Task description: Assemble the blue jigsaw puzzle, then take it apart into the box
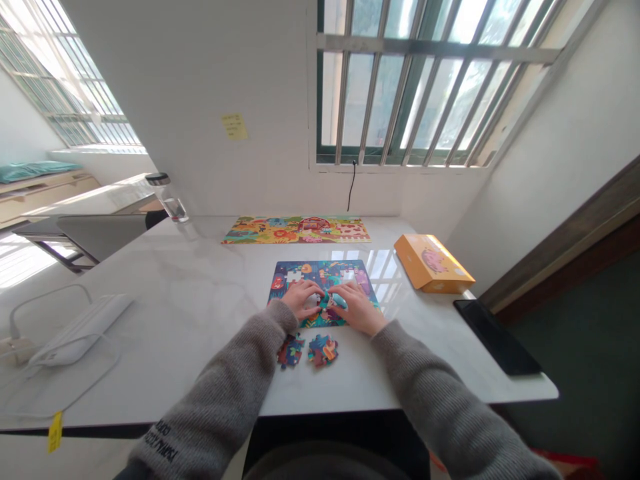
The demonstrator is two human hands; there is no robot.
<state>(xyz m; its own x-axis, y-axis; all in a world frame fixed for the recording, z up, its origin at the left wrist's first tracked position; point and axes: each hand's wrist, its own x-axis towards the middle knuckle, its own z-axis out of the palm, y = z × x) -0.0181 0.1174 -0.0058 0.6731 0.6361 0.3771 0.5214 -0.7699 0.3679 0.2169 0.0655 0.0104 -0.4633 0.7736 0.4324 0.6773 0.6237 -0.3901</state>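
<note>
A colourful jigsaw puzzle (367,277) in dark blue tones lies flat on the table, with white gaps in its upper part. My left hand (301,299) rests over its left half, thumb and forefinger curled together. From the other side my right hand (357,308) reaches in with its fingers bent the same way. Between the fingertips of both hands is a teal puzzle piece (327,299), partly covered by them. Two loose puzzle pieces lie below the puzzle: a dark blue and brown one (291,351) and a blue and orange one (323,351).
A long farm-animal puzzle (297,229) lies by the wall. To the right are an orange box (433,264) and a black tablet-like slab (495,337). A glass bottle (170,199) stands back left; a white power strip (83,330) with cables lies left on the white table (190,293).
</note>
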